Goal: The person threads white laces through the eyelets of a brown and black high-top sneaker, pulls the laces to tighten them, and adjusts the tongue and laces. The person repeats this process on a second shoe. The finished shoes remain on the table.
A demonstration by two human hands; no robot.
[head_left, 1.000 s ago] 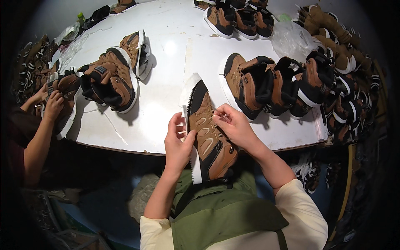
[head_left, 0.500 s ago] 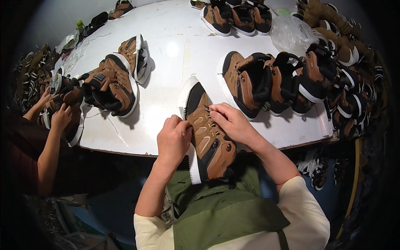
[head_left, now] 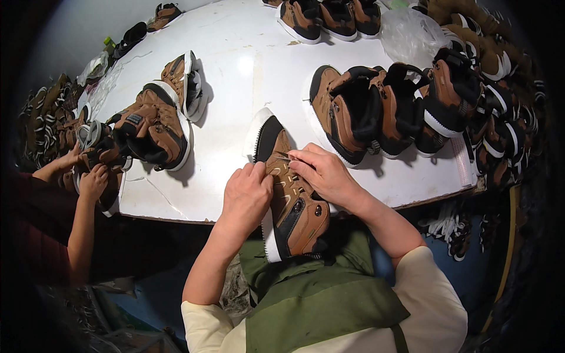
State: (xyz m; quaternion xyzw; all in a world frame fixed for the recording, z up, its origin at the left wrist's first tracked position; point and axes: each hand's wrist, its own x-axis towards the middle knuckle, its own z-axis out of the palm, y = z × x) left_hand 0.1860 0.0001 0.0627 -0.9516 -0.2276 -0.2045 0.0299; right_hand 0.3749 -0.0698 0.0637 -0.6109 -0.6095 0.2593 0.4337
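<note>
A brown and black shoe [head_left: 301,220] with a white sole stands tilted between my hands at the table's front edge, toe pointing away and heel over my lap. My left hand [head_left: 246,194] is closed against the shoe's left side, near the sole. Thumb and fingers of my right hand [head_left: 326,175] pinch a thin grey pointed tool [head_left: 282,157] at the lace area, just behind the black toe cap. Its kind is too small to tell, and the rest of it is hidden in the hand.
Similar shoes stand in a row [head_left: 353,117] at right, with more at the back [head_left: 321,23]. Several lie at left [head_left: 150,126]. A clear plastic bag [head_left: 412,35] lies at back right beside piled shoes. A co-worker's hands [head_left: 91,179] handle a shoe at far left.
My right hand has moved slightly left and up along the lace area, and the grey tip now shows over the shoe. My left hand stays against the shoe. The co-worker's hands have shifted.
</note>
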